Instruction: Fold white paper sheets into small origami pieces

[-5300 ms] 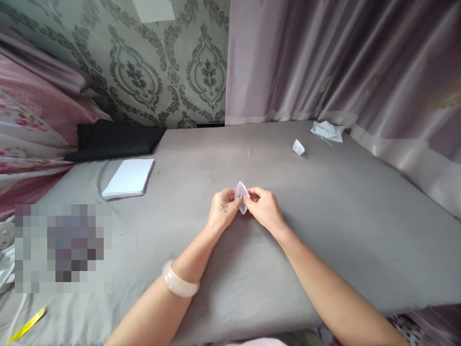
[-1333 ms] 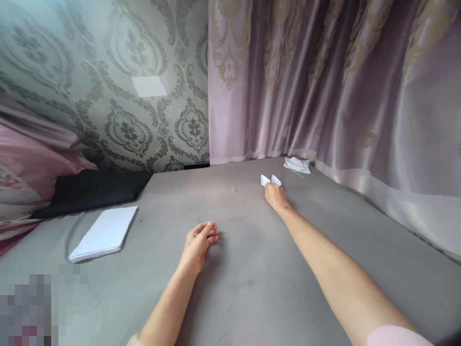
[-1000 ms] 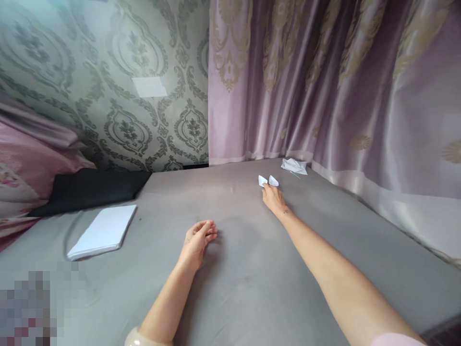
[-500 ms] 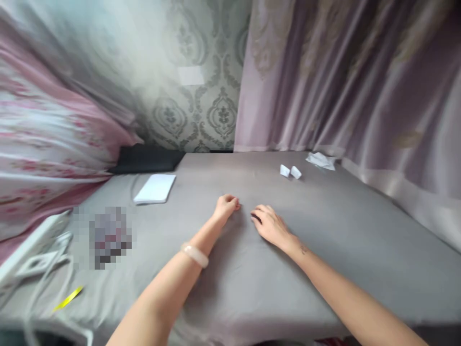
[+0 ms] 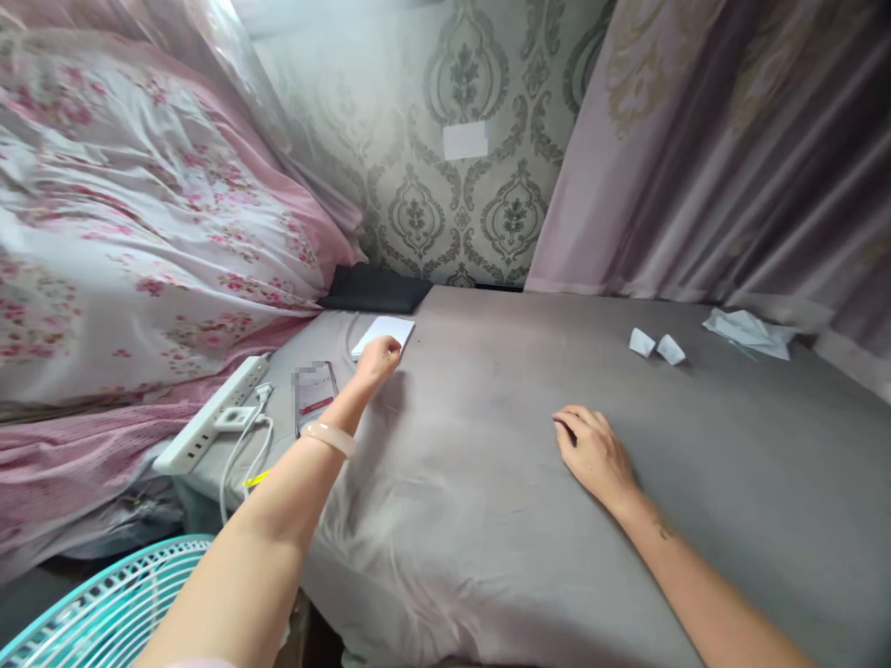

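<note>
L hand: over near R corner of white stack, back of hand up, fingers curled under; tips hidden, so can't tell if clamped on paper, touching or just above.
Stack: flat at L of grey sheet, near corner pt covered by L hand.
R hand: low at mid-R of sheet, resting or just above, can't tell; fingers together + bent, thumb apart w/ dark gap btwn.
Bangle: pale, thick, around L forearm nr wrist.
2 folds: small white paper pieces, side by side, w/ narrow gap, beyond R hand.
Scraps: white folded paper in a heap, far R, nr curtain; thin green stick along near edge.
Black cloth: back L, just beyond stack, nr wall.
Phone: flat, L of L forearm, pt pixelated.
Power strip: white, L edge of sheet, w/ white cable.
Yellow strip: pt behind L forearm.
Fan: bottom L corner, turquoise rim, white grille.
Card: 1 white, on wall.
Drape: L, pink/white floral.
</note>
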Available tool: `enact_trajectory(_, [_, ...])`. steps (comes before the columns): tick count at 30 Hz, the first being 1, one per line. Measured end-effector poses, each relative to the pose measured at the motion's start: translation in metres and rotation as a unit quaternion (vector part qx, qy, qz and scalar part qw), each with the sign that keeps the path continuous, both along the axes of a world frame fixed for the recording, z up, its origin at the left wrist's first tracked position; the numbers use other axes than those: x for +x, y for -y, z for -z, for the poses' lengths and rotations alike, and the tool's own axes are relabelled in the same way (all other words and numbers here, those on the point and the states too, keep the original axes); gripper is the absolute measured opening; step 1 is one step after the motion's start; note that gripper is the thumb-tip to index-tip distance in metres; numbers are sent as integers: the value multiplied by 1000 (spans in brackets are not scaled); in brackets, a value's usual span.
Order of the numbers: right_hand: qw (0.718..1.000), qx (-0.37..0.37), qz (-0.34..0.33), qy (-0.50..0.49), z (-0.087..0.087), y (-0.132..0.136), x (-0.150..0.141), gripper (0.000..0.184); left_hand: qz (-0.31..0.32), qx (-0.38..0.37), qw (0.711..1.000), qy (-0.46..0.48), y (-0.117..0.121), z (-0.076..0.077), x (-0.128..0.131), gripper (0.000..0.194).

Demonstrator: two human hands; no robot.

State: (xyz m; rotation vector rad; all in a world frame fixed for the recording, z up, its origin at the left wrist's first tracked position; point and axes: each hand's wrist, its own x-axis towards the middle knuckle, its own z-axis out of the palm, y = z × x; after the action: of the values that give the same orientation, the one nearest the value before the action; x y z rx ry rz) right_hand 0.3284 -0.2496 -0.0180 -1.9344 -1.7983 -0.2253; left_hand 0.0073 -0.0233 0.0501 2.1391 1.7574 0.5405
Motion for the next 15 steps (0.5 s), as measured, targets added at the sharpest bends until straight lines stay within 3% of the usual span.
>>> enact_trajectory(7, [1000,-2,0,-8,2,-2,1,27,21,-30,994,-107,-47,-27,-21,40])
enact_trajectory(15, [1000,-4,-2,-9,0,-1,1,28,2,-123,974,-191,-63,-7,-23,49])
